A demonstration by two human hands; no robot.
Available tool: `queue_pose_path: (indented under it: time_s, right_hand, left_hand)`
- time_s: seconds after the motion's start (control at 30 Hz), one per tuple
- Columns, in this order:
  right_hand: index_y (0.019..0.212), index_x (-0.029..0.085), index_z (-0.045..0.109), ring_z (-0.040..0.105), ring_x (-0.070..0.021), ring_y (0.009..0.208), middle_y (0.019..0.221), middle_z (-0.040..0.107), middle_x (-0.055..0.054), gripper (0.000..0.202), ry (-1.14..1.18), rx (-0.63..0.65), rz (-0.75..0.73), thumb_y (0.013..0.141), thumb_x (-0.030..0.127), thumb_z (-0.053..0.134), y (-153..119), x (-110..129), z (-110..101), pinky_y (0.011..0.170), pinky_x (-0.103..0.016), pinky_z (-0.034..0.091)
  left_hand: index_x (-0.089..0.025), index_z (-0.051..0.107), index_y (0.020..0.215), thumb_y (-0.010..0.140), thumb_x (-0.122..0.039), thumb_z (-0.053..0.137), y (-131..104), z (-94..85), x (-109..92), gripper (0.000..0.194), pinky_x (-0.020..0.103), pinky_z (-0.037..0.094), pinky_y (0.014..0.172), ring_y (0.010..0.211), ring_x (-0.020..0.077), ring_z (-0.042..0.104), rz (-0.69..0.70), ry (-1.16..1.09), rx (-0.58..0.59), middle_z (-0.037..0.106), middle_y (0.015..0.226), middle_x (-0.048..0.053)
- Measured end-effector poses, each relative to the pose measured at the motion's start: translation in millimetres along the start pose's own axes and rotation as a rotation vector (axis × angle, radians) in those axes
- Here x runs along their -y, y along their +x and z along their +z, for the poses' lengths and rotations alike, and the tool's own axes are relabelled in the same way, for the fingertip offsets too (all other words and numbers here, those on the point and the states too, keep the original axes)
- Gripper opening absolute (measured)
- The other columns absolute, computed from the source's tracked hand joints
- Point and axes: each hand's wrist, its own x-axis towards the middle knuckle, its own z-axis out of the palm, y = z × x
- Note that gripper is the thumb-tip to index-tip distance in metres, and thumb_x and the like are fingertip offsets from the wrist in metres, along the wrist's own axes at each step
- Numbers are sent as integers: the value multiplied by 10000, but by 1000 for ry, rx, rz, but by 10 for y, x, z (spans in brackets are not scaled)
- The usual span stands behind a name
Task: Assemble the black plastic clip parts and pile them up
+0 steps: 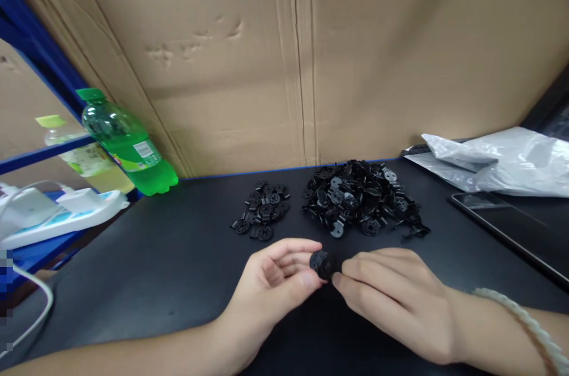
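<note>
My left hand [278, 281] holds a small round black plastic part [323, 264] between its thumb and fingers, above the dark table. From the right, my right hand [395, 293] pinches at the part's right side; its fingertips are pressed together there, and what lies between them is too small to tell. Behind my hands lies a large heap of black plastic parts [360, 195]. A smaller group of black parts [264, 210], with round perforated discs and short tabs, is to the left of that heap.
A green bottle [133, 147] and a paler bottle [89, 159] lean at the left near a white power strip [66, 219]. Cardboard [231, 67] stands behind the table [146, 275]. At right are a plastic bag [511, 159] and a flat dark device [511, 228].
</note>
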Motion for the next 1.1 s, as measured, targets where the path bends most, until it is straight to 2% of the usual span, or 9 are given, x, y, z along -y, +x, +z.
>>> queue_pose_path:
  time_s: [0.1, 0.27, 0.33, 0.47, 0.53, 0.67, 0.77, 0.9, 1.1]
  right_hand:
    - [881, 143, 679, 650, -172, 623, 748, 713, -78, 328, -13, 20, -13, 967, 54, 375, 2, 13, 21, 575, -281, 510]
    - [899, 183, 614, 624, -161, 626, 743, 673, -45, 215, 70, 46, 98, 935, 59, 442, -25, 19, 113, 574, -264, 490]
    - [907, 201, 561, 596, -134, 604, 749, 632, -10, 138, 261, 58, 285, 906, 80, 494, -17, 28, 143, 555, -237, 477]
    - [876, 228, 460, 530, -99, 544, 701, 541, 48, 94, 739, 101, 787, 882, 169, 534, 54, 57, 148, 484, -191, 434]
    - [869, 227, 465, 505, -104, 543, 666, 522, 58, 74, 864, 166, 896, 897, 223, 534, 90, 59, 143, 478, -195, 407]
    - [765, 213, 481, 459, -102, 524, 631, 508, 52, 226, 885, 284, 906, 966, 316, 467, 111, 36, 147, 485, -219, 342]
    - [721, 200, 508, 450, -99, 512, 602, 499, 53, 329, 851, 344, 861, 1006, 331, 410, 94, 17, 142, 512, -233, 329]
    - [739, 190, 529, 454, -99, 514, 603, 525, 51, 342, 956, 361, 897, 1018, 336, 398, 80, 2, 133, 555, -234, 368]
    - [745, 198, 492, 452, -109, 533, 633, 552, 41, 320, 1025, 355, 927, 1020, 324, 388, 98, 10, 122, 587, -250, 380]
  left_hand:
    - [-189, 760, 979, 638, -240, 915, -2, 28, 2, 377, 193, 516, 711, 707, 100, 627, 17, 16, -52, 725, 790, -4]
    - [-210, 738, 1010, 721, -227, 849, -4, 61, 10, 309, 170, 510, 675, 679, 96, 651, 32, 30, -106, 750, 736, -21]
    - [-203, 750, 978, 725, -214, 836, -2, 67, -1, 268, 172, 518, 695, 703, 106, 668, 25, 42, -118, 775, 755, -6]
    - [-189, 783, 847, 711, -181, 826, -4, 86, -18, 144, 166, 529, 679, 693, 116, 689, 20, 108, -123, 780, 719, 3]
    - [-197, 798, 830, 707, -176, 820, -5, 87, -5, 127, 193, 551, 700, 699, 132, 699, 33, 124, -96, 776, 718, 9]
    - [-210, 827, 846, 683, -151, 812, 0, 60, 38, 174, 213, 569, 694, 671, 125, 673, 104, 151, -74, 739, 758, 1]
    - [-196, 827, 868, 689, -167, 814, 4, 45, 40, 182, 228, 566, 714, 696, 132, 668, 65, 144, -72, 740, 775, 13]
    - [-164, 787, 868, 672, -205, 850, 10, 57, 9, 210, 240, 549, 705, 685, 136, 657, -15, 85, -101, 744, 728, 21]
    - [-151, 662, 731, 698, -246, 853, 17, 61, -7, 216, 215, 477, 643, 652, 112, 584, 32, 100, -60, 647, 667, -16]
